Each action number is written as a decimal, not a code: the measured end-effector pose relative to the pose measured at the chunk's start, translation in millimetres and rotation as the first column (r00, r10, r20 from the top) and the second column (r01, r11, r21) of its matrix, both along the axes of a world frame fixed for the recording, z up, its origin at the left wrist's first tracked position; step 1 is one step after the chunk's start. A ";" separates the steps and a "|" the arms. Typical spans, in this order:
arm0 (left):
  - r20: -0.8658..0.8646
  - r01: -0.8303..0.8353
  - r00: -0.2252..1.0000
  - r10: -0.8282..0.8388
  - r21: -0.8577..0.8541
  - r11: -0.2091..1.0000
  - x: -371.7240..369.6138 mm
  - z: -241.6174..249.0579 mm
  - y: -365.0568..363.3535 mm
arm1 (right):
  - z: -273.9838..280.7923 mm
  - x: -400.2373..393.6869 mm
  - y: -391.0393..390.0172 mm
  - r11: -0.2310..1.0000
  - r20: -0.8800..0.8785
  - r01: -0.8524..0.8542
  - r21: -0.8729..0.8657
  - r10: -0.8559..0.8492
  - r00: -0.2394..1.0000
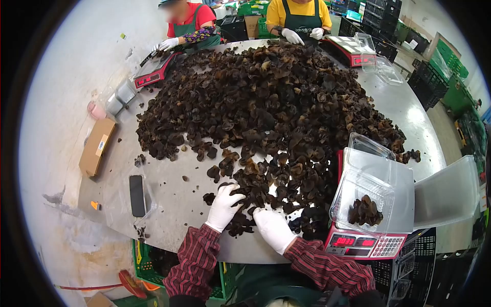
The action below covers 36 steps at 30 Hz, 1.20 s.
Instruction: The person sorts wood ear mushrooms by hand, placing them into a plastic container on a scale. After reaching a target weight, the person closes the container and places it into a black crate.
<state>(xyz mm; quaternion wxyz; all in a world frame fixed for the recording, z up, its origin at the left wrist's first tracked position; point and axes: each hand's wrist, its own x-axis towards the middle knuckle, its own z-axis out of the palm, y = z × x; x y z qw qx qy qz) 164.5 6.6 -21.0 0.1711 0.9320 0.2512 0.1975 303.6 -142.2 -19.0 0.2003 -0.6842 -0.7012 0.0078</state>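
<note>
A large heap of dark brown wood ear mushrooms (255,97) covers the metal table (169,204). At its near edge, my left hand (224,207), in a white glove, has its fingers curled around some mushroom pieces. My right hand (273,228), also gloved, lies just to the right with its fingertips at a dark piece; its fingers are bent and partly hidden. Right of my hands, a clear plastic box (360,181) rests on a red scale (371,245) with a small clump of mushrooms (365,210) inside.
Two co-workers in gloves stand across the table, near two more scales (153,71) (353,51). A phone (137,196) and a cardboard box (97,147) lie at the left. Stacked clear containers (446,192) stand beyond the near scale. A green crate (146,266) sits below the table edge.
</note>
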 end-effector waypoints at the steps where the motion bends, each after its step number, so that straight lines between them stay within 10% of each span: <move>1: 0.074 -0.032 0.997 0.035 -0.037 0.999 -1.3 -2.8 -1.0 | -2.8 -2.1 2.6 0.999 -0.016 -0.035 -0.013 0.035 0.999; 10: 0.370 -0.087 0.849 0.376 -0.605 0.791 15.0 17.4 8.1 | 83.4 15.4 -31.2 0.971 -0.314 0.209 0.119 -0.163 0.935; 17: 0.559 0.438 0.792 -0.245 -0.242 0.866 146.0 136.8 -93.4 | 151.4 127.0 -133.7 0.725 -0.243 0.639 0.257 -0.591 0.769; 23: 0.103 0.557 0.824 -0.557 0.034 0.830 226.9 112.5 -155.9 | 136.0 169.0 -172.3 0.809 -0.064 0.587 0.039 -0.584 0.809; 27: 0.252 0.560 0.785 -0.565 0.100 0.823 205.4 139.3 -149.7 | 127.1 183.3 -185.2 0.664 -0.229 0.688 0.293 -0.650 0.725; 32: 0.229 0.209 0.950 -0.211 0.031 0.977 142.9 103.3 -50.3 | 118.6 186.0 -198.7 0.488 -0.200 0.854 0.180 -0.832 0.517; 36: -0.348 -0.050 0.936 0.053 0.019 0.999 74.3 24.8 0.6 | 110.6 183.7 -199.6 0.552 -0.470 0.821 -0.145 -0.769 0.434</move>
